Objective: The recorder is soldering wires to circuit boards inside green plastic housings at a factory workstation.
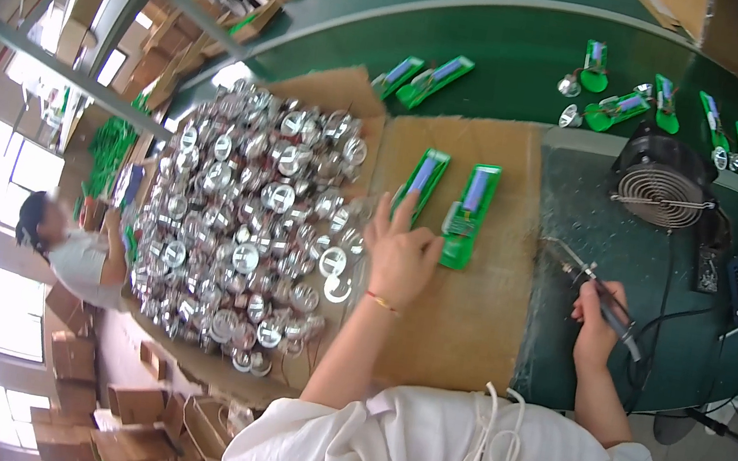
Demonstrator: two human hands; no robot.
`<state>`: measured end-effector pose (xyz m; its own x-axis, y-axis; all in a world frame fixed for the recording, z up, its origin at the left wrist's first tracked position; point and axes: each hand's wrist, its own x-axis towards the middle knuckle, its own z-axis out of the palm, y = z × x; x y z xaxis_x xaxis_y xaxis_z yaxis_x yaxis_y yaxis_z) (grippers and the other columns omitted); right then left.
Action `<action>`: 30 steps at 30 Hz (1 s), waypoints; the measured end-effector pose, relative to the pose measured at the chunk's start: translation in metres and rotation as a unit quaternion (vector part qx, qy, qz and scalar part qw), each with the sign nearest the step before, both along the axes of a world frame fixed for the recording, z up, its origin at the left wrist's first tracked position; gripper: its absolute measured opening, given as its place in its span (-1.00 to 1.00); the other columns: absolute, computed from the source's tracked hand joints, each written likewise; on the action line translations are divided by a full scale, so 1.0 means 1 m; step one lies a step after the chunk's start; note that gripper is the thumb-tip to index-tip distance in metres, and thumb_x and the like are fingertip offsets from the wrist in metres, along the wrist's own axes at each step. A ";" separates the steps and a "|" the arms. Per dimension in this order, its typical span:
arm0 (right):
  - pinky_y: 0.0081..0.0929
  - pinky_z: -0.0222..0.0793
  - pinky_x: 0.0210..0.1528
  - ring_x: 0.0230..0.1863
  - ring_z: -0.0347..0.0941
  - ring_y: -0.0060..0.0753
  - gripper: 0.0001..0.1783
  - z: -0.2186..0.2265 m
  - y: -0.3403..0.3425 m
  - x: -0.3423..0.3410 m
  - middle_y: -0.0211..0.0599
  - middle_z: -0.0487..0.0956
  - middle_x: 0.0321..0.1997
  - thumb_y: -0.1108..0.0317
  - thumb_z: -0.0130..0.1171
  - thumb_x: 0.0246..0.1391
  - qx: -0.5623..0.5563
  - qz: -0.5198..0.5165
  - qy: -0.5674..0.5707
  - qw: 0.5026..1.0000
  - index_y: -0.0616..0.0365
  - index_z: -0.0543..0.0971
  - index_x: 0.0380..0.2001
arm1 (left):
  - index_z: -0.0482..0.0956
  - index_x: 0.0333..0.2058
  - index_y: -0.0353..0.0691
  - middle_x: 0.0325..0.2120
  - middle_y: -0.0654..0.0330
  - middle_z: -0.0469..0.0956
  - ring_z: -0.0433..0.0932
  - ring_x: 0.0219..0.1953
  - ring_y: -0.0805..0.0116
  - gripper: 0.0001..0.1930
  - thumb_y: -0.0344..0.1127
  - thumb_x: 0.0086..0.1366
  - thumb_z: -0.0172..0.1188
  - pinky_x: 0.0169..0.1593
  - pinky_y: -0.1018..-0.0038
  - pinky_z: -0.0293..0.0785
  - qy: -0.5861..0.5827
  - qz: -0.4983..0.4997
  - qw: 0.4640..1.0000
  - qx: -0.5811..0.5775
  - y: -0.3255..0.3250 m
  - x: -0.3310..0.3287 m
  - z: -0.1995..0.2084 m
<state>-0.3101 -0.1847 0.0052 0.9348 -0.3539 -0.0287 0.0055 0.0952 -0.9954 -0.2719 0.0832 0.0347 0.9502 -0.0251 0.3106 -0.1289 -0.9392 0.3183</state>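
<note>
Brown cardboard (448,336) bearing two green casings (471,218) at the left hand (402,256), fingers spread, contact unclear; right hand (595,333), well apart, gripping a soldering iron (615,311). Silvery reflectors (244,258): left of both.

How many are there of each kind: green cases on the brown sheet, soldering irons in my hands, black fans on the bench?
Green cases: 2
Soldering iron: 1
Fan: 1
Total: 4

Near centre, the left hand (399,261), fingers spread, partly covered a green casing (425,176); towards three o'clock, the right hand (596,327) gripped a soldering iron (619,314). Silvery lamp reflectors (244,258) lay heaped at nine.
</note>
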 end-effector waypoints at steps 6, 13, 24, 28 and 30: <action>-0.74 0.18 -0.61 -0.66 0.28 -0.69 -0.83 -0.009 0.000 -0.004 -0.41 0.41 -0.64 0.36 0.15 -0.02 -0.003 0.005 -0.011 1.000 0.19 0.40 -0.48 | 0.58 -0.42 -0.07 0.02 0.13 0.30 0.14 0.13 -0.03 -0.78 -0.17 -0.07 0.28 0.09 0.09 0.05 -0.090 0.053 0.994 -0.021 0.010 -0.061 -0.005; -0.74 0.20 -0.60 -0.65 0.27 -0.70 -0.84 -0.010 0.003 -0.010 -0.41 0.40 -0.64 0.36 0.15 -0.02 -0.012 0.009 -0.014 1.000 0.19 0.40 -0.46 | 0.48 -0.17 -0.11 -0.07 0.17 0.33 0.15 0.10 0.07 -0.59 -0.22 -0.08 0.20 0.10 0.09 0.00 -0.101 0.215 0.964 0.116 0.064 -0.022 0.010; -0.76 0.12 -0.63 -0.68 0.25 -0.72 -0.84 -0.011 0.005 -0.007 -0.46 0.39 -0.66 0.36 0.14 -0.02 -0.015 0.009 -0.032 0.999 0.14 0.37 -0.51 | 0.60 -0.52 -0.01 -0.40 0.31 0.53 0.37 -0.13 0.27 -0.91 -0.26 -0.02 0.13 -0.02 0.22 0.14 -0.081 0.210 0.971 0.076 0.094 0.027 -0.006; -0.77 0.12 -0.63 -0.68 0.25 -0.73 -0.84 -0.013 0.005 -0.007 -0.45 0.39 -0.66 0.36 0.14 -0.02 -0.014 0.015 -0.036 0.999 0.14 0.38 -0.50 | 0.58 -0.50 -0.04 -0.38 0.27 0.51 0.39 -0.15 0.23 -0.88 -0.20 -0.05 0.18 -0.07 0.22 0.20 -0.094 0.216 0.971 0.040 0.094 0.033 -0.011; -0.77 0.13 -0.63 -0.68 0.25 -0.73 -0.84 -0.012 0.005 -0.007 -0.45 0.39 -0.66 0.36 0.14 -0.02 -0.016 0.014 -0.040 0.999 0.15 0.38 -0.50 | 0.56 -0.48 -0.08 -0.38 0.25 0.49 0.39 -0.19 0.20 -0.80 -0.14 -0.08 0.23 -0.14 0.20 0.25 -0.142 0.265 0.947 0.117 0.091 0.039 -0.008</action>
<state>-0.3168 -0.1793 -0.0072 0.9433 -0.3269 0.0581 0.0833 0.0637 -0.9945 -0.2329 0.1739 0.0267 0.7279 0.3321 0.5998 0.3312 -0.9363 0.1165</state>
